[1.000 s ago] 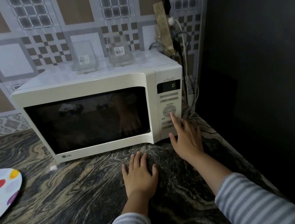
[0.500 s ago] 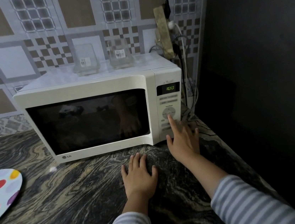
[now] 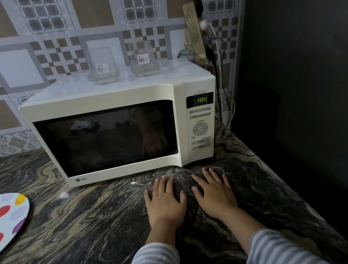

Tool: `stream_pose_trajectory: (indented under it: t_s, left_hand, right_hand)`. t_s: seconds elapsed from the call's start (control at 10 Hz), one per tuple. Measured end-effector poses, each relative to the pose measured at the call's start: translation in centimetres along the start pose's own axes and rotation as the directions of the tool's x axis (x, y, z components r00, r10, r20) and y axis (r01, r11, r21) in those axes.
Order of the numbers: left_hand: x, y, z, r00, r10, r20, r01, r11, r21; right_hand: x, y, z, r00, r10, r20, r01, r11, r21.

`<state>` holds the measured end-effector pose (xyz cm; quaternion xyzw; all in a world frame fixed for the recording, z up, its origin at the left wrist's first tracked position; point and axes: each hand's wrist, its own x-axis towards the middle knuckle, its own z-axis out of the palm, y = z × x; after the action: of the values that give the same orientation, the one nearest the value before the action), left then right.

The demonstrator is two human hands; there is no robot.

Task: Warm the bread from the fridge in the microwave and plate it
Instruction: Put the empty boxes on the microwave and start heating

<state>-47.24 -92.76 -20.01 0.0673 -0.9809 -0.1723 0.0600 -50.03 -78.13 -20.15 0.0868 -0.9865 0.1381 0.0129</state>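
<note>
Head view: both hands, left (image 3: 165, 201) and right (image 3: 215, 193), lie flat, holding nothing, on the worktop (image 3: 76, 236). The microwave (image 3: 112, 137) reads 1:00; press its start button squarely, once.

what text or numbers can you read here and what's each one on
"LG": bottom left of the microwave door frame.
"1:00": green display at the top of the control panel.
Button labels on the panel: too small and blurred to read.
Barcode stickers on the two clear containers on top: unreadable.

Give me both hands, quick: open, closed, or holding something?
Left hand: open, flat on the countertop, holding nothing.
Right hand: open, flat on the countertop, holding nothing.
</note>
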Motion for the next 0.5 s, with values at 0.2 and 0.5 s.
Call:
stream_pose_trajectory:
  t_s: [0.2,0.5]
  left_hand:
    - [-0.06,-0.06,-0.04,1.000,0.001,0.013,-0.001,1.000,0.014]
    - [0.06,-0.04,-0.04,0.999,0.005,0.033,-0.006,1.000,0.028]
  right_hand:
    - [-0.14,-0.07,0.03,1.000,0.005,-0.002,-0.005,1.000,0.000]
    - [-0.12,-0.06,0.02,1.000,0.002,0.002,-0.002,1.000,0.002]
